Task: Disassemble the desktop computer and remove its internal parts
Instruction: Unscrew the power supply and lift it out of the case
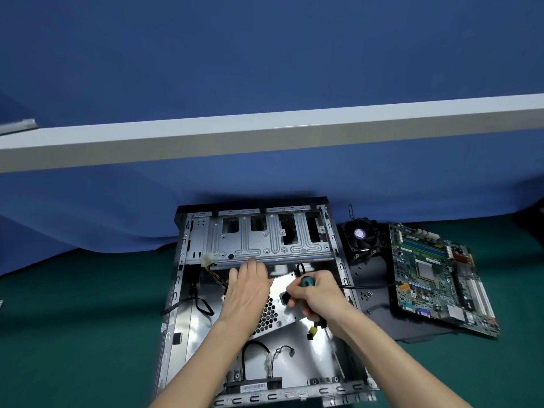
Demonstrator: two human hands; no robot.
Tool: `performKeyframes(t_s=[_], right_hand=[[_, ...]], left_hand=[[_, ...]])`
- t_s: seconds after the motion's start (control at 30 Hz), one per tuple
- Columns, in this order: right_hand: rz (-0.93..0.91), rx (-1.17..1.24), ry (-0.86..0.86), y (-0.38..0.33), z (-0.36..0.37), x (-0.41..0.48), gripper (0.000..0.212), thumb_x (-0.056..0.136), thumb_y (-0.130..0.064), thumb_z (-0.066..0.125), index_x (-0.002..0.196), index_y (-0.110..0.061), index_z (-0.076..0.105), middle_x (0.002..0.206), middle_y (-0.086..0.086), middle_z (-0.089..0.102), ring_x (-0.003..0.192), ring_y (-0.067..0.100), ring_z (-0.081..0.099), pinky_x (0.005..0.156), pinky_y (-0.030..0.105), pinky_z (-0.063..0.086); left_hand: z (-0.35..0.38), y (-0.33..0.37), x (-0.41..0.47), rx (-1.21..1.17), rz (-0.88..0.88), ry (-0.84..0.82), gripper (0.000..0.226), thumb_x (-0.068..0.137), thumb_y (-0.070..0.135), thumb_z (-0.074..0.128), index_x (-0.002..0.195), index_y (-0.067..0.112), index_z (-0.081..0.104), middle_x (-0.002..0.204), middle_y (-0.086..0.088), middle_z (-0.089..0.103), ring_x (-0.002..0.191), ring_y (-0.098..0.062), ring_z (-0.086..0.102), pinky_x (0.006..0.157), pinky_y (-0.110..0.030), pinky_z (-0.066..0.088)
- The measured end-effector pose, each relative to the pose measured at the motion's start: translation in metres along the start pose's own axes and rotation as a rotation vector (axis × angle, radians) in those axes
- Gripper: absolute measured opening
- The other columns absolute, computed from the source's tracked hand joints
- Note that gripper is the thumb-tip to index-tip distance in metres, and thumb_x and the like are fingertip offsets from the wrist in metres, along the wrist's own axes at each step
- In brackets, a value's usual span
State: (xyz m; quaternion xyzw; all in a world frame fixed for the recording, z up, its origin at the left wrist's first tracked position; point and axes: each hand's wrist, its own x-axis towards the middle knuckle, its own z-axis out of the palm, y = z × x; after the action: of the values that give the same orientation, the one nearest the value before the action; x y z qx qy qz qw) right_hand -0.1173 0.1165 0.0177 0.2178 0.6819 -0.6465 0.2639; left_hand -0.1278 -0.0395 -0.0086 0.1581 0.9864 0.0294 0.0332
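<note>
Both forearms enter from the bottom edge and meet over the open computer case, which lies on its side on the green mat. The left hand lies flat on the power supply, fingers extended and relaxed, fingertips reaching to the lower edge of the drive cage. The right hand is curled around a screwdriver with a teal and black handle; the shaft and tip are hidden by the fingers. The power supply, a silver box with a honeycomb vent, sits tilted in the middle of the case, between the drive cage at the far end and the near wall. A white connector on yellow and black wires hangs at the left corner of the drive cage, and loose black cables lie on the case floor. Just right of the case, a dark side panel lies flat on the mat. Loose screws rest on the panel. The motherboard lies component side up, partly on the panel's right portion. The cooler fan sits at the far end, between case and motherboard. A blue cloth covers the background behind the case.
</note>
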Motion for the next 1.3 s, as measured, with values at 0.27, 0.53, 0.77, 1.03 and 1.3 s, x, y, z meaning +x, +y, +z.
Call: performKeyframes(t_s=[0.27, 0.53, 0.77, 1.03, 1.3], right_hand=[[-0.045, 0.429, -0.160, -0.002, -0.003, 0.005, 0.025, 0.079, -0.016, 0.071, 0.088, 0.006, 0.065, 0.076, 0.018, 0.065, 0.049, 0.017, 0.051, 0.037, 0.022, 0.037], [-0.120, 0.523, -0.120, -0.013, -0.058, -0.009, 0.013, 0.075, -0.006, 0.071, 0.080, 0.005, 0.067, 0.069, 0.016, 0.061, 0.047, 0.015, 0.051, 0.032, 0.018, 0.031], [0.082, -0.244, 0.271, 0.033, -0.164, -0.016, 0.012, 0.085, 0.002, 0.066, 0.078, 0.008, 0.058, 0.057, 0.016, 0.065, 0.034, 0.019, 0.049, 0.032, 0.020, 0.030], [0.163, -0.602, 0.592, 0.112, -0.137, 0.035, 0.015, 0.087, -0.016, 0.068, 0.088, -0.002, 0.064, 0.084, 0.016, 0.069, 0.071, 0.029, 0.066, 0.066, 0.040, 0.055], [0.189, -0.685, 0.708, 0.130, -0.131, 0.052, 0.017, 0.091, -0.016, 0.060, 0.094, 0.000, 0.056, 0.102, 0.023, 0.064, 0.093, 0.037, 0.060, 0.076, 0.040, 0.045]], left_hand=[[-0.025, 0.022, 0.007, -0.961, -0.240, 0.045, 0.011, 0.097, 0.026, 0.048, 0.092, 0.018, 0.051, 0.090, 0.003, 0.050, 0.082, -0.010, 0.050, 0.075, -0.018, 0.043], [-0.034, 0.059, 0.020, -1.180, -0.226, 0.158, 0.017, 0.097, 0.023, 0.050, 0.090, 0.018, 0.065, 0.092, 0.003, 0.060, 0.089, -0.013, 0.057, 0.081, -0.028, 0.045], [0.007, 0.031, 0.003, -0.483, -0.253, 0.137, 0.028, 0.099, 0.031, 0.044, 0.121, 0.022, 0.057, 0.116, 0.003, 0.049, 0.110, -0.015, 0.041, 0.094, -0.029, 0.024], [0.023, 0.033, -0.013, -0.444, -0.179, 0.179, 0.027, 0.098, 0.023, 0.046, 0.121, 0.017, 0.058, 0.105, 0.004, 0.055, 0.096, -0.016, 0.050, 0.092, -0.023, 0.020], [0.028, 0.032, -0.013, -0.446, -0.191, 0.176, 0.027, 0.099, 0.025, 0.042, 0.122, 0.022, 0.057, 0.108, 0.007, 0.053, 0.099, -0.013, 0.049, 0.098, -0.025, 0.022]])
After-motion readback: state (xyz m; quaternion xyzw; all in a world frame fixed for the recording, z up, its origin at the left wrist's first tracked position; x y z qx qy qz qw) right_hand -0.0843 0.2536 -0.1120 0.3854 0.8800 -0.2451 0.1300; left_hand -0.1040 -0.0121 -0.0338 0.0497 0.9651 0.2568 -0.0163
